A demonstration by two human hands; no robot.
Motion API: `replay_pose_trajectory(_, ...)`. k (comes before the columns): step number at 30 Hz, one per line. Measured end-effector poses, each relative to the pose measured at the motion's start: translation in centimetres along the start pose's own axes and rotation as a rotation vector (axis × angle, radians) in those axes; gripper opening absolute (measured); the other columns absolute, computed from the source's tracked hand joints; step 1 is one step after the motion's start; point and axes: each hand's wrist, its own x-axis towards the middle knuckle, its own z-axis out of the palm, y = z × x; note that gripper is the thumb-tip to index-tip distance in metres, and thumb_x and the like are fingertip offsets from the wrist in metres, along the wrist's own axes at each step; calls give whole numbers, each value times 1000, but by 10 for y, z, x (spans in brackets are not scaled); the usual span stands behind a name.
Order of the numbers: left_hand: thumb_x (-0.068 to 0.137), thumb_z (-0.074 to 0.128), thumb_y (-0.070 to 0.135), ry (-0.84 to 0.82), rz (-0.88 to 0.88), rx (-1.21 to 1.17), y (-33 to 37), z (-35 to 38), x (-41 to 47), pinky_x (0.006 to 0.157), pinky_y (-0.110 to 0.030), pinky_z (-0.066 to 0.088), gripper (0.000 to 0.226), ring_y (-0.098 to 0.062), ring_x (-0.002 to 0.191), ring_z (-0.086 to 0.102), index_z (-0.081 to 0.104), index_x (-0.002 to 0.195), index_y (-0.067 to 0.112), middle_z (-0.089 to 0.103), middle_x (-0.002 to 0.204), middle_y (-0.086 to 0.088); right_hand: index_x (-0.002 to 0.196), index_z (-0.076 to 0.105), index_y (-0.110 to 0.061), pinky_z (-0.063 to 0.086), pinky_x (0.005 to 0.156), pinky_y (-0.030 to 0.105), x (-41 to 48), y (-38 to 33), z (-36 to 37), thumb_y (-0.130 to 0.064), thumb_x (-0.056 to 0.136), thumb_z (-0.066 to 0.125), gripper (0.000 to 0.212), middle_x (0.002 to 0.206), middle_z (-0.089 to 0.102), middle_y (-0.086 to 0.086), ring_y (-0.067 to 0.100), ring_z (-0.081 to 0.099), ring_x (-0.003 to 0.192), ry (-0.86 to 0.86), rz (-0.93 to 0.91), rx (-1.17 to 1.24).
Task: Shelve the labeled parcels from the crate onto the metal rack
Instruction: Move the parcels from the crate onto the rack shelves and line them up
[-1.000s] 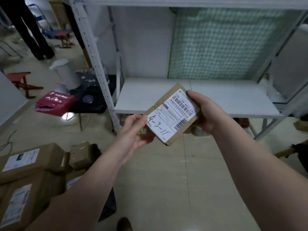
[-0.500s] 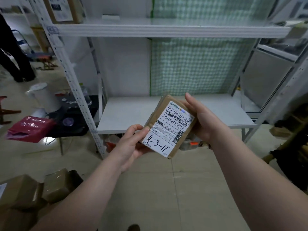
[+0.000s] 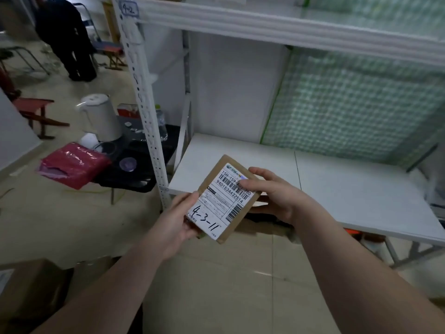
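A small brown parcel (image 3: 225,201) with a white barcode label marked "4-3-11" is held between both hands, just in front of the rack's lower shelf. My left hand (image 3: 177,221) grips its lower left corner. My right hand (image 3: 274,195) holds its right edge, thumb across the label's barcode. The white metal rack (image 3: 149,131) stands ahead; its lower shelf (image 3: 337,189) is bare. A handwritten tag "4-2" sits on the upper shelf beam (image 3: 265,22).
A brown carton (image 3: 26,288) lies at the lower left. Left of the rack a low black table (image 3: 144,155) carries a white kettle (image 3: 101,116), beside a pink bag (image 3: 72,165). A person in dark clothes (image 3: 67,37) stands far left. Green mesh (image 3: 356,104) backs the rack.
The view has swung right and closer to the rack. My right thumb has moved from the parcel's edge onto the barcode. Both hands keep hold of the parcel.
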Motion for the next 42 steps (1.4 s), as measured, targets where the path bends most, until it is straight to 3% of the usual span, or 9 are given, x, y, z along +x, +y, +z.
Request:
replay_pose_trajectory(5,94,54,34,133,-38,160,6,-44,59,74,-34,55,31,-22,91,70,54,121,20,72,100,-2,140,40,-29,55,92,46,84,2,40,-16,69,85,85,127,62,1,21,67,104,3,22,-68)
replay_pose_trajectory(9,96,52,35,211,-96,222,-5,-70,100,78,-33,51,32,-17,96,63,46,127,28,65,108,6,140,40,-28,56,89,50,143,17,59,-13,68,86,87,122,62,-2,25,69,101,8,39,-71)
replay_pose_trajectory(12,97,52,31,297,-117,271,-9,-87,130,83,-34,49,43,-16,100,55,36,136,34,54,105,15,139,39,-29,55,69,25,197,28,68,-20,62,89,92,129,54,0,18,64,103,31,-6,-119)
replay_pose_trajectory(17,95,56,23,481,-219,271,-29,-120,184,81,-36,48,49,-21,97,59,40,142,24,55,97,7,144,36,-28,48,94,30,292,64,78,-33,56,89,102,135,42,5,17,51,115,71,-100,-391)
replay_pose_trajectory(21,94,56,14,533,-279,233,-55,-138,234,74,-35,45,37,-21,86,51,51,129,20,54,88,1,147,32,-22,41,88,24,353,88,77,-25,70,85,93,136,32,7,14,41,108,104,-155,-511)
replay_pose_trajectory(28,95,54,19,570,-376,205,-106,-161,312,82,-36,49,44,-24,102,56,46,138,18,57,117,-7,146,33,-20,42,101,26,441,117,86,-25,69,84,93,136,31,8,16,42,118,76,-294,-645)
replay_pose_trajectory(37,97,44,11,482,-364,228,-133,-175,373,91,-40,47,44,-25,117,51,42,140,19,52,128,-7,145,34,-18,39,103,19,507,147,109,-25,68,83,92,130,31,5,13,39,120,-31,-453,-723)
replay_pose_trajectory(41,97,49,14,492,-352,232,-131,-176,393,96,-41,47,32,-25,121,50,47,129,19,53,129,-7,146,31,-19,42,107,25,519,154,112,-28,67,85,96,130,30,3,12,39,124,-22,-497,-677)
replay_pose_trajectory(42,96,52,15,480,-351,218,-131,-176,399,93,-38,47,44,-25,126,47,42,138,17,49,138,-6,148,28,-21,40,106,23,521,155,111,-31,67,86,100,134,29,4,10,37,123,-20,-491,-650)
